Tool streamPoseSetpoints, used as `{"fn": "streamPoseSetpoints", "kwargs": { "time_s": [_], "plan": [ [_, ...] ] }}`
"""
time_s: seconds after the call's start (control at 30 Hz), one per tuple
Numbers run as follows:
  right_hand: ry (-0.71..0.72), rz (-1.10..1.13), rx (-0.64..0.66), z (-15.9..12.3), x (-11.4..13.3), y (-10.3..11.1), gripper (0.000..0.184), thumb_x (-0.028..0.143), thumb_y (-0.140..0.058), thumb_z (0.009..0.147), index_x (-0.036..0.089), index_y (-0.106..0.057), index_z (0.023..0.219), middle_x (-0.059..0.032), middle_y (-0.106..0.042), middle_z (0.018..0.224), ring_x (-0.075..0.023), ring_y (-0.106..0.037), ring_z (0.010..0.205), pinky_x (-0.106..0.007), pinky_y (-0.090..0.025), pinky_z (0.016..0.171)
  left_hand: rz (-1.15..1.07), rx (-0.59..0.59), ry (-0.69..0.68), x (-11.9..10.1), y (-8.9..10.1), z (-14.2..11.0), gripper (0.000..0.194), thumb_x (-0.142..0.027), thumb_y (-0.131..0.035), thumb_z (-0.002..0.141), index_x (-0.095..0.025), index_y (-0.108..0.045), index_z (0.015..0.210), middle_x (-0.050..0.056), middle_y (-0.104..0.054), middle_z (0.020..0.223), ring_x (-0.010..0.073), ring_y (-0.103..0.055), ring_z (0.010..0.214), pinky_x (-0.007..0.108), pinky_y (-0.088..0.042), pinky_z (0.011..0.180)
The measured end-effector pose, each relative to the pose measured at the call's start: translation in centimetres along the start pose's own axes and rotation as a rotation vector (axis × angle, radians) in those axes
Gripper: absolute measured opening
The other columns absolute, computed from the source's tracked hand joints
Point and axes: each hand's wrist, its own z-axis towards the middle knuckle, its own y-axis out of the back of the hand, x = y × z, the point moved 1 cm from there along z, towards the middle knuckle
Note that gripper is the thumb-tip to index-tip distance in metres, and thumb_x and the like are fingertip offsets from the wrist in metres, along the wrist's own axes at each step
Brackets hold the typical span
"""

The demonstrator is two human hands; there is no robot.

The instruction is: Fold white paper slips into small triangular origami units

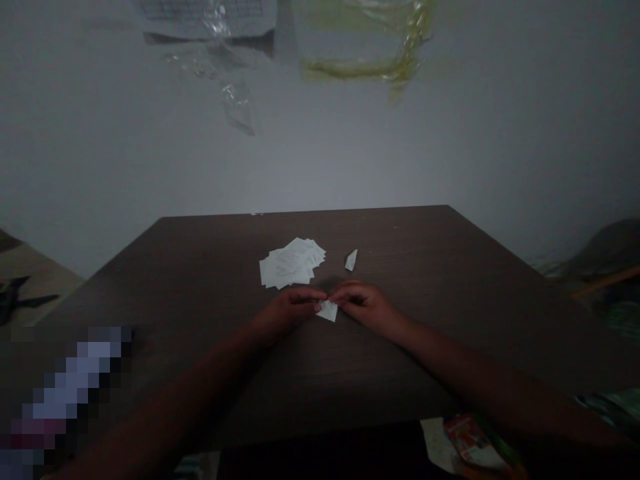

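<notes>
Between my two hands, over the dark wooden table (300, 380), is a small piece of white paper (329, 311). My left hand (293, 310) pinches its left side with the thumb and fingers. From the other side, my right hand (365, 303) has its fingertips closed on the paper's upper right edge. The fingertips of both hands nearly meet and hide the top of the paper. Just beyond my left hand lies a loose, overlapping pile of white paper slips (293, 262), with faint print on some. A small folded paper (351, 260) lies apart, right of the pile.
A pale wall (350, 153) stands behind the table, with taped sheets (355, 40) high up. A blurred-out patch (75, 380) covers the lower left. Dark items (25, 293) lie on the floor at left. A colourful packet (473, 440) shows below the table's front edge.
</notes>
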Motion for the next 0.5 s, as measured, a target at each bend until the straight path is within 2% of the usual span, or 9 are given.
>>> {"fn": "streamPoseSetpoints", "kwargs": {
  "time_s": [0.1, 0.2, 0.37, 0.5],
  "plan": [
    [-0.042, 0.049, -0.007, -0.1, -0.1, -0.3, 0.022, 0.047, -0.077, 0.105, 0.026, -0.085, 0.109, -0.0065, -0.082, 0.113, -0.0253, -0.077, 0.105, -0.042, -0.061, 0.096, 0.107, -0.073, -0.027, -0.1, -0.1, 0.0, 0.037, -0.050, -0.103, 0.080, -0.023, -0.089, 0.100, 0.007, -0.090, 0.114, 0.0330, -0.081, 0.116, 0.045, -0.062, 0.107],
    [-0.130, 0.148, 0.010, -0.3, -0.4, -0.7, 0.025, 0.047, -0.080, 0.102, 0.025, -0.081, 0.114, -0.0054, -0.081, 0.110, -0.0240, -0.076, 0.101, -0.042, -0.061, 0.094, 0.186, -0.077, -0.050, -0.4, -0.3, 0.0, 0.032, -0.045, -0.101, 0.079, -0.022, -0.087, 0.096, 0.007, -0.088, 0.108, 0.0323, -0.080, 0.111, 0.045, -0.063, 0.103],
    [-0.224, 0.286, 0.009, -0.4, -0.8, -1.4, 0.047, 0.048, -0.098, 0.086, 0.028, -0.072, 0.120, -0.0051, -0.079, 0.119, -0.0262, -0.078, 0.110, -0.046, -0.064, 0.099, 0.167, -0.106, -0.194, -0.9, -0.9, -0.3, 0.025, -0.034, -0.096, 0.077, -0.020, -0.082, 0.091, 0.006, -0.082, 0.112, 0.0265, -0.078, 0.106, 0.041, -0.062, 0.098],
    [-0.239, 0.339, 0.053, -0.5, -0.6, -2.0, 0.048, 0.043, -0.100, 0.083, 0.030, -0.071, 0.119, -0.0031, -0.080, 0.114, -0.0280, -0.080, 0.113, -0.049, -0.064, 0.104, 0.155, -0.135, -0.232, -1.5, -1.4, -0.8, 0.020, -0.031, -0.093, 0.079, -0.020, -0.080, 0.089, 0.004, -0.077, 0.105, 0.0226, -0.075, 0.100, 0.037, -0.060, 0.096]
  ]
}}
